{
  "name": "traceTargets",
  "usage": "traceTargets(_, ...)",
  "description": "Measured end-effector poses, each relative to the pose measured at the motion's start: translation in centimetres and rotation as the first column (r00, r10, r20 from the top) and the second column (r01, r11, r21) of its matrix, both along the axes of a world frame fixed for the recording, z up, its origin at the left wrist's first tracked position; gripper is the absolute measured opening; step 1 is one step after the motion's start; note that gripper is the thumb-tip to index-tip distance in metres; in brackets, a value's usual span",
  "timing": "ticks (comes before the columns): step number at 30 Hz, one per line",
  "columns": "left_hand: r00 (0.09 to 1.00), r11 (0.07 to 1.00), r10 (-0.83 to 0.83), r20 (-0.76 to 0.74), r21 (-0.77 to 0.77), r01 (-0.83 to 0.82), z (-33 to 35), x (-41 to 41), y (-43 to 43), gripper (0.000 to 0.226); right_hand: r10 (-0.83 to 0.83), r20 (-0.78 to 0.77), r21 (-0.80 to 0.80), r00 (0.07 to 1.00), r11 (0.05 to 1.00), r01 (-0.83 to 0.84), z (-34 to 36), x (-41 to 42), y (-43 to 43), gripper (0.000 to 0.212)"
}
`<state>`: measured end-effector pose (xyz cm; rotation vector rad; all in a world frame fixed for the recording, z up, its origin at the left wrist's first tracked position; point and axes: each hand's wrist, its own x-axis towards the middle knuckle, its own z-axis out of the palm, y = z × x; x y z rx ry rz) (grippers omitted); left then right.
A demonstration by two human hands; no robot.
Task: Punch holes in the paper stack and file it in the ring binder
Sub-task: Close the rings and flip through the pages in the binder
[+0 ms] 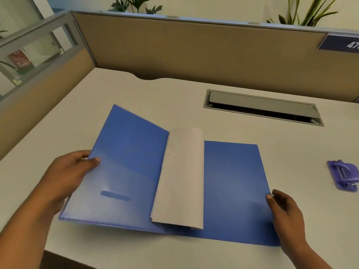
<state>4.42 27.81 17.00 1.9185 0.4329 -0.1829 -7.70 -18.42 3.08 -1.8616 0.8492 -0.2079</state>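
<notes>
1. Binder (235,183): blue, lying open on the pale surface (174,98), near its 6 o'clock edge.
2. Left cover (124,152): tilted up off the surface, outer edge raised toward 9 o'clock; a darker blue slot mark low on its inner face.
3. Right cover: flat on the surface, bare blue inside.
4. Paper (180,177): a grey-white stack at the binder's spine, arching over from the left cover toward 3 o'clock, free edge hanging above the right cover. Rings hidden under the sheets; holes not visible.
5. Left hand (68,175): at 9 o'clock of the binder, pinching the left cover's outer edge, thumb on the inner face, fingers curled behind.
6. Right hand (285,212): at 4 o'clock of the binder, fingers loosely curled, thumb tip touching the right cover's outer edge; whether gripping or only resting against it, cannot tell.
7. Punch (343,176): purple, on the surface at 3 o'clock, well apart from the binder and both hands.
8. Cable slot (262,106): grey, lid ajar, at 1 o'clock beyond the binder.
9. Partition (194,47): tan, along 12 o'clock, plants above it.
</notes>
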Motion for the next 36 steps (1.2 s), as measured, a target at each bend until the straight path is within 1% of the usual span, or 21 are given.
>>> traceTargets(1,0.997,0.996,-0.068,0.026,-0.064,0.069,1.4,-0.3,-0.9,0.014,-0.001,0.010,0.016,1.000,1.000,0.001,0.2,0.0,-0.1,0.041)
traceTargets(3,0.970,0.963,-0.230,0.078,-0.123,0.238,3.7,-1.0,-3.0,0.024,0.004,0.013,0.048,1.000,0.999,-0.005,0.3,0.1,-0.3,0.039)
traceTargets(5,0.934,0.921,-0.337,0.118,-0.162,0.353,5.3,-1.4,-5.5,0.043,0.010,0.015,0.066,1.000,0.998,-0.011,0.4,0.0,-0.6,0.038)
traceTargets(6,0.924,0.909,-0.358,0.135,-0.174,0.378,5.5,-1.5,-6.8,0.050,0.013,0.012,0.075,1.000,0.997,-0.014,0.4,0.0,-0.7,0.037)
traceTargets(9,0.908,0.893,-0.372,0.191,-0.194,0.406,5.1,-1.6,-11.1,0.048,0.021,0.010,0.110,1.000,0.994,-0.022,0.4,-0.2,-1.1,0.034)
traceTargets(13,0.907,0.909,-0.349,0.236,-0.150,0.389,3.0,-1.9,-16.7,0.057,0.064,0.035,0.142,0.997,0.987,-0.069,0.9,-0.5,-1.4,0.033)
traceTargets(15,0.887,0.903,-0.365,0.282,-0.123,0.411,1.7,-2.6,-18.8,0.052,0.083,0.077,0.186,0.994,0.978,-0.096,1.0,-0.8,-1.5,0.043)
traceTargets(17,0.843,0.882,-0.432,0.322,-0.043,0.469,-0.2,-3.2,-20.8,0.044,0.070,0.119,0.266,0.990,0.959,-0.100,1.0,-1.3,-2.0,0.064)
traceTargets(19,0.776,0.839,-0.538,0.331,0.122,0.530,-2.3,-3.8,-22.2,0.047,0.031,0.138,0.393,0.990,0.916,-0.083,0.9,-1.4,-2.5,0.084)
traceTargets(20,0.730,0.795,-0.607,0.315,0.232,0.561,-3.5,-4.0,-22.8,0.054,0.007,0.135,0.471,0.991,0.880,-0.070,0.8,-1.4,-2.8,0.088)
traceTargets(22,0.636,0.658,-0.736,0.234,0.472,0.587,-5.9,-4.3,-23.9,0.064,-0.036,0.120,0.598,0.992,0.800,-0.043,0.7,-1.5,-3.5,0.088)
traceTargets(24,0.570,0.508,-0.811,0.133,0.643,0.573,-8.4,-4.3,-24.8,0.071,-0.055,0.109,0.656,0.993,0.754,-0.030,0.9,-1.5,-3.9,0.087)
traceTargets(25,0.554,0.447,-0.828,0.082,0.693,0.565,-9.7,-4.2,-25.1,0.073,-0.051,0.107,0.631,0.993,0.775,-0.028,1.0,-1.5,-3.8,0.085)
traceTargets(26,0.540,0.392,-0.841,0.041,0.734,0.554,-10.9,-4.1,-25.2,0.073,-0.023,0.101,0.543,0.995,0.839,-0.035,1.1,-1.5,-3.6,0.080)
traceTargets(28,0.509,0.297,-0.860,-0.034,0.778,0.553,-12.7,-4.1,-25.4,0.072,0.090,0.045,0.200,0.995,0.975,-0.098,0.9,-1.4,-2.9,0.059)
traceTargets(29,0.499,0.255,-0.864,-0.072,0.791,0.556,-13.4,-4.2,-25.4,0.073,0.174,-0.001,0.004,0.985,0.985,-0.174,0.6,-1.5,-2.6,0.057)
traceTargets(30,0.494,0.228,-0.865,-0.090,0.806,0.547,-14.1,-4.2,-25.4,0.074,0.270,-0.039,-0.150,0.962,0.950,-0.273,0.0,-1.6,-2.2,0.061)
traceTargets(31,0.495,0.215,-0.863,-0.099,0.815,0.538,-14.6,-4.3,-25.6,0.076,0.370,-0.092,-0.272,0.924,0.884,-0.381,-0.5,-1.6,-1.8,0.066)
traceTargets(33,0.524,0.239,-0.848,-0.077,0.827,0.509,-15.0,-4.2,-25.7,0.083,0.512,-0.240,-0.445,0.825,0.698,-0.562,-1.9,-1.7,-0.8,0.076)
traceTargets(34,0.548,0.259,-0.834,-0.067,0.829,0.495,-15.1,-4.0,-25.8,0.087,0.528,-0.304,-0.495,0.793,0.624,-0.605,-2.5,-1.7,-0.4,0.082)
traceTargets(36,0.590,0.287,-0.804,-0.075,0.820,0.496,-15.0,-3.6,-25.9,0.091,0.504,-0.359,-0.542,0.786,0.573,-0.615,-3.0,-1.7,0.3,0.085)
